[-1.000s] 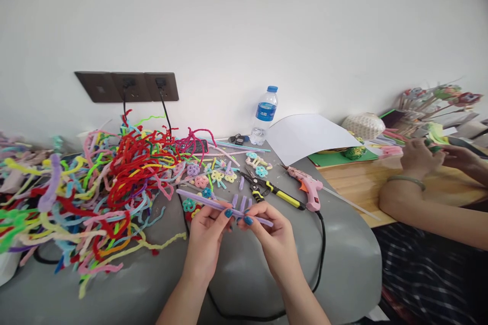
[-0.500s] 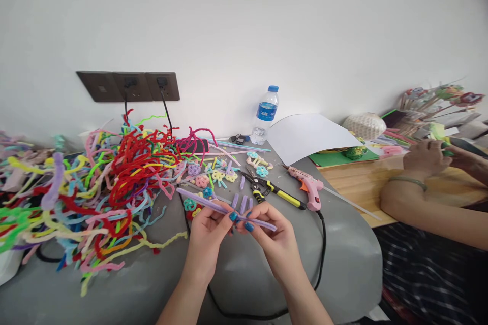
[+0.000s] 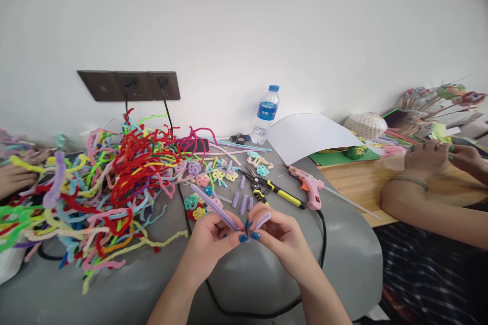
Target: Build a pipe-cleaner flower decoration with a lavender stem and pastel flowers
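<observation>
Both my hands pinch one lilac pipe cleaner (image 3: 214,207) above the grey table (image 3: 343,244). My left hand (image 3: 213,239) grips its long part, which slants up to the left. My right hand (image 3: 280,236) holds the short end, bent upward into a V where my thumbs meet. Just beyond my fingers lie several short lilac cut pieces (image 3: 243,203) and small pipe-cleaner flowers (image 3: 202,181).
A big tangle of coloured pipe cleaners (image 3: 95,188) fills the left of the table. Yellow-handled cutters (image 3: 269,190) and a pink glue gun (image 3: 309,188) lie right of centre, a water bottle (image 3: 266,114) behind. Another person's hands (image 3: 430,160) work at the right; another hand (image 3: 13,179) shows far left.
The pipe cleaner was straight across both hands; now it is bent into a V at my thumbs. My hands dropped slightly toward me.
</observation>
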`<state>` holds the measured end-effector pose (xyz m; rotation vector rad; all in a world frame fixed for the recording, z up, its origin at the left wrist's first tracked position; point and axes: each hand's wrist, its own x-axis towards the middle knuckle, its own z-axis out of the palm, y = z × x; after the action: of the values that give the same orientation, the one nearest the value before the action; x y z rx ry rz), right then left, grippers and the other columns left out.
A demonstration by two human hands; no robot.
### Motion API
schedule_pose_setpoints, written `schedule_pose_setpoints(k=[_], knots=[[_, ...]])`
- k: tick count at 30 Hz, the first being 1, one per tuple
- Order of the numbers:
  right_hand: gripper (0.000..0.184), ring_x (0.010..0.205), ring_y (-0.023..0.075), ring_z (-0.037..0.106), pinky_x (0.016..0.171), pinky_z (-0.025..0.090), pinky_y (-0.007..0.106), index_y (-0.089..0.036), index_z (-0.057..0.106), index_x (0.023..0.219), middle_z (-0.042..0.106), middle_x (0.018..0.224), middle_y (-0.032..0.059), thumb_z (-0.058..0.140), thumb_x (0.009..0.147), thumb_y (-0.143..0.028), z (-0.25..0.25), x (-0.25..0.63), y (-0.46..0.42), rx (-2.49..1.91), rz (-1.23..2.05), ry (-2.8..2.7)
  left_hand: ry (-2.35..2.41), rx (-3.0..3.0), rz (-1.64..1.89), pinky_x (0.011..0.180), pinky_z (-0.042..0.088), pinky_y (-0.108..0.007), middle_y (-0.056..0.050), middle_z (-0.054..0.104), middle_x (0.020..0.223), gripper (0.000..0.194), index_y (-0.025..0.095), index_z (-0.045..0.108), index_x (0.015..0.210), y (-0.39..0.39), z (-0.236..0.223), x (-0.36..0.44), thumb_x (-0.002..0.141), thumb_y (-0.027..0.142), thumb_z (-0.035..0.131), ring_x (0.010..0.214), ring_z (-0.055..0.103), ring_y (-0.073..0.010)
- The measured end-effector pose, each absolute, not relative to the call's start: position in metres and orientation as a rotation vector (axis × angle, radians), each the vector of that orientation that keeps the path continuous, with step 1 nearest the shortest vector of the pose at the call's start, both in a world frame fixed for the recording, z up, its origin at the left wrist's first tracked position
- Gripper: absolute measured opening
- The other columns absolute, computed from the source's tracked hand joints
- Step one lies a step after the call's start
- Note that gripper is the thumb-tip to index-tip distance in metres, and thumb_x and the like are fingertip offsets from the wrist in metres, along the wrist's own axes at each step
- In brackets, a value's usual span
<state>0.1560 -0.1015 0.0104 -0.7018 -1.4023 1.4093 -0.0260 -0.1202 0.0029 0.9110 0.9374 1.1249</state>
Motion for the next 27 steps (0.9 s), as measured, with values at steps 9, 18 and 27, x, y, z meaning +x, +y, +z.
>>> schedule_pose_setpoints(k=[9, 18, 27], knots=[[0.016, 0.077, 0.0145, 0.058, 0.070, 0.047, 0.024, -0.022, 0.075, 0.084, 0.065, 0.083, 0.0020, 0.077, 0.091, -0.037, 0.013, 0.166, -0.099, -0.731, 1.573, -1.411, 0.896, 0.814, 1.144, 0.068, 0.045, -0.020, 0.000, 0.068, 0.075, 0.035, 0.017, 0.072, 0.081, -0.125, 0.006, -0.025, 0.064, 0.038, 0.095, 0.071, 0.058, -0.0110], [0.017, 0.077, 0.0149, 0.058, 0.069, 0.047, 0.024, -0.022, 0.075, 0.083, 0.065, 0.083, 0.0021, 0.077, 0.090, -0.036, 0.017, 0.169, -0.100, -0.762, 1.555, -1.441, 0.924, 0.867, 1.103, 0.061, 0.038, -0.019, 0.002, 0.062, 0.069, 0.035, 0.016, 0.069, 0.075, -0.124, 0.011, -0.020, 0.058, 0.029, 0.097, 0.065, 0.051, -0.0095], [0.011, 0.085, 0.0180, 0.063, 0.077, 0.051, 0.028, -0.020, 0.074, 0.084, 0.068, 0.089, 0.0037, 0.077, 0.089, -0.029, 0.025, 0.173, -0.100, -0.829, 1.605, -1.669, 0.991, 1.016, 0.843, 0.069, 0.037, -0.024, 0.002, 0.068, 0.081, 0.041, 0.020, 0.056, 0.088, -0.129, 0.018, -0.023, 0.061, 0.017, 0.086, 0.077, 0.059, -0.0142]])
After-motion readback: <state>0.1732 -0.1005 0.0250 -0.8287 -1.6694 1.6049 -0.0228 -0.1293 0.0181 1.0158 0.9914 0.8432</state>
